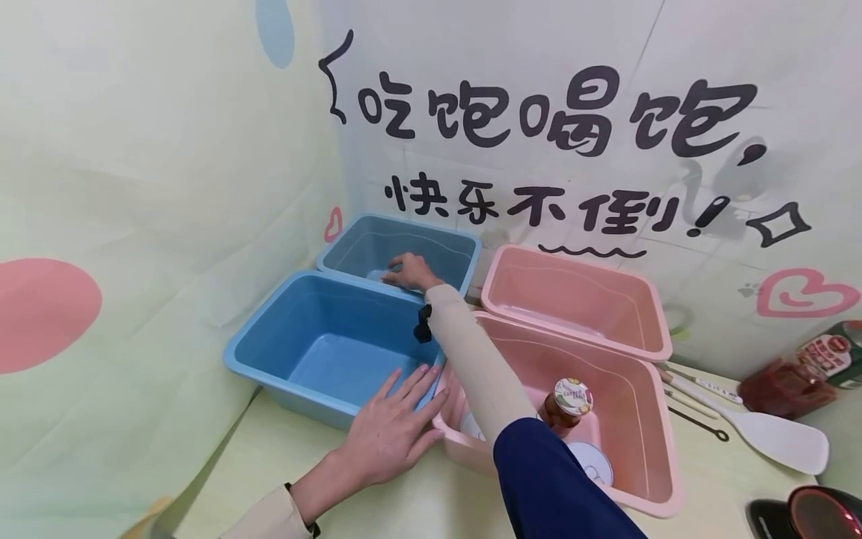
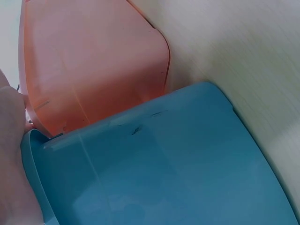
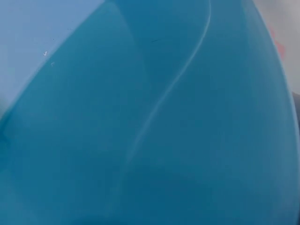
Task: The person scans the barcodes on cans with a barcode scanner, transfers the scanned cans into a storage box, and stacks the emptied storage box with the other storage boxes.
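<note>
My left hand (image 1: 390, 430) rests with fingers spread on the near right corner of the front blue bin (image 1: 236, 359), its thumb by the corner of the front pink bin (image 1: 663, 419). In the left wrist view, part of that hand (image 2: 14, 159) shows at the left edge, beside both bins' outer walls. My right hand (image 1: 412, 272) reaches down inside the back blue bin (image 1: 465, 254), fingers bent. A pale patch shows below its fingertips; I cannot tell whether they hold anything. Only blue bin wall (image 3: 187, 131) fills most of the right wrist view.
The front pink bin contains a jar (image 1: 572, 397) with a patterned lid and round-lidded cans (image 1: 592, 462), partly hidden by my right arm. Behind it stands another pink bin (image 1: 660, 329). At right lie a white spatula (image 1: 781, 442), other utensils and a red-filled jar (image 1: 784, 389).
</note>
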Demonstrator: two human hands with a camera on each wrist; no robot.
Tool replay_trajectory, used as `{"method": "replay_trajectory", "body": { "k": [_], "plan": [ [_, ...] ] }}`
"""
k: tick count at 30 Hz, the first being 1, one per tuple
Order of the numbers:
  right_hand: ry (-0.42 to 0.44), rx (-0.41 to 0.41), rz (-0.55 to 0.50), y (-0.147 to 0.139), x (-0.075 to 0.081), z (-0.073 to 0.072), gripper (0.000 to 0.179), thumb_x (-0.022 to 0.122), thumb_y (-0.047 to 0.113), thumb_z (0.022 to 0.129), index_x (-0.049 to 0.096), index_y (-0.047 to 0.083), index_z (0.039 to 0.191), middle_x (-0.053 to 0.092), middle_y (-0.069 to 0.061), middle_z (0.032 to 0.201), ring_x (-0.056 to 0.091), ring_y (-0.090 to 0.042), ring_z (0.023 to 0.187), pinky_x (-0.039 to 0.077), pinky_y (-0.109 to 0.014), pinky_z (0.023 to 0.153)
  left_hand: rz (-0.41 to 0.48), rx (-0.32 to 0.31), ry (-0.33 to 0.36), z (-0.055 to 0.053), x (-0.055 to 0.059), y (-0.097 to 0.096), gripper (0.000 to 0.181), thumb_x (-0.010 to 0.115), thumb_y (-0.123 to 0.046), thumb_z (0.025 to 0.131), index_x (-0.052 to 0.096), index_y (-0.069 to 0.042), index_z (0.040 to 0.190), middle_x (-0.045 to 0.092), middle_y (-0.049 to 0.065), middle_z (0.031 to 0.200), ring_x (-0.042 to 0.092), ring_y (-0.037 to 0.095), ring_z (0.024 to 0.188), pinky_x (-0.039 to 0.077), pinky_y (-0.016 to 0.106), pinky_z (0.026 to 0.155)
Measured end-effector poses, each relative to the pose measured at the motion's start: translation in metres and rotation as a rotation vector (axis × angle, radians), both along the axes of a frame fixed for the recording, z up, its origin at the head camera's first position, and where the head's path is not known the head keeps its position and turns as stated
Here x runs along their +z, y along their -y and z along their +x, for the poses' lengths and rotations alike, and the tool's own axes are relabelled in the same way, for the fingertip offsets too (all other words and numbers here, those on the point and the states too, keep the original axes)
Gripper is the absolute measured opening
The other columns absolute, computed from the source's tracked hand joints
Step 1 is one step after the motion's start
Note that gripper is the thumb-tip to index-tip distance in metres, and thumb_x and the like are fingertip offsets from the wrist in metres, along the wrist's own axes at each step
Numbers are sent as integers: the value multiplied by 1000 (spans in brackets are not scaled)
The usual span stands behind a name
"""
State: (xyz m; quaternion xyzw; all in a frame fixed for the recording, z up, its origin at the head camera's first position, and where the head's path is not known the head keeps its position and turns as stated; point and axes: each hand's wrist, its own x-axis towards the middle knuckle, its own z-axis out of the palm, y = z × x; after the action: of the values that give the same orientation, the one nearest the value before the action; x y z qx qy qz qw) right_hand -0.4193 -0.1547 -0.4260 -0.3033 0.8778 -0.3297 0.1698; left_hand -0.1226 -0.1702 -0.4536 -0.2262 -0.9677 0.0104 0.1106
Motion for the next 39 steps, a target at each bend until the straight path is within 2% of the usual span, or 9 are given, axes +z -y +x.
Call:
{"method": "replay_trajectory", "body": {
  "k": [3, 8, 17, 20, 23, 27, 33, 39],
  "plan": [
    [-8, -10, -5, -10, 2, -2, 47, 62, 32, 100, 57, 10, 141, 50, -13, 150, 50, -30, 135, 46, -44, 107, 4, -14, 2, -1, -1, -5, 58, 27, -56, 105, 40, -27, 154, 27, 3, 166, 27, 22, 153, 30, 51, 120],
    [-51, -26, -3, -28, 14, -2, 49, 62, 33, 100, 55, 9, 142, 52, -14, 148, 53, -29, 132, 49, -43, 103, 8, -20, 6, -3, -3, -9, 58, 28, -55, 105, 42, -26, 153, 26, 5, 166, 27, 24, 153, 29, 51, 121],
    [-108, -33, 17, -52, 51, -6, 57, 64, 39, 97, 51, 13, 146, 62, -14, 127, 62, -24, 105, 52, -38, 84, 22, -2, -5, -1, -3, -4, 57, 33, -55, 105, 46, -25, 151, 30, 6, 165, 32, 26, 151, 30, 51, 121],
    [-142, -35, 15, -64, 64, -6, 57, 66, 37, 96, 51, 12, 145, 62, -15, 125, 62, -26, 103, 52, -38, 84, 17, 7, -18, -1, -4, -3, 57, 34, -56, 104, 45, -26, 152, 32, 6, 164, 32, 25, 151, 30, 50, 121],
    [-187, -38, 17, -77, 77, -4, 60, 69, 37, 94, 51, 11, 144, 61, -16, 128, 61, -27, 110, 53, -40, 89, 13, 12, -30, -1, -4, -4, 58, 36, -56, 103, 45, -25, 152, 32, 6, 164, 33, 25, 151, 31, 50, 120],
    [-240, -35, 30, -99, 95, 5, 63, 71, 38, 93, 49, 11, 146, 59, -16, 134, 60, -29, 119, 52, -42, 95, 15, 16, -37, -1, -3, -4, 58, 39, -56, 103, 46, -25, 151, 32, 6, 164, 33, 25, 151, 31, 51, 120],
    [-275, -7, 43, -141, 117, 27, 66, 72, 38, 92, 46, 14, 148, 58, -15, 135, 61, -28, 115, 53, -41, 94, 22, 13, -40, -1, -2, -7, 57, 40, -56, 102, 47, -25, 151, 32, 7, 164, 32, 26, 151, 31, 52, 120],
    [-319, 67, -8, -183, 121, 50, 64, 74, 29, 91, 49, 7, 146, 56, -16, 142, 62, -31, 114, 54, -42, 95, 24, 27, -35, 1, -1, -10, 58, 42, -57, 101, 48, -26, 150, 33, 6, 163, 33, 26, 151, 31, 53, 119]
  ]
}}
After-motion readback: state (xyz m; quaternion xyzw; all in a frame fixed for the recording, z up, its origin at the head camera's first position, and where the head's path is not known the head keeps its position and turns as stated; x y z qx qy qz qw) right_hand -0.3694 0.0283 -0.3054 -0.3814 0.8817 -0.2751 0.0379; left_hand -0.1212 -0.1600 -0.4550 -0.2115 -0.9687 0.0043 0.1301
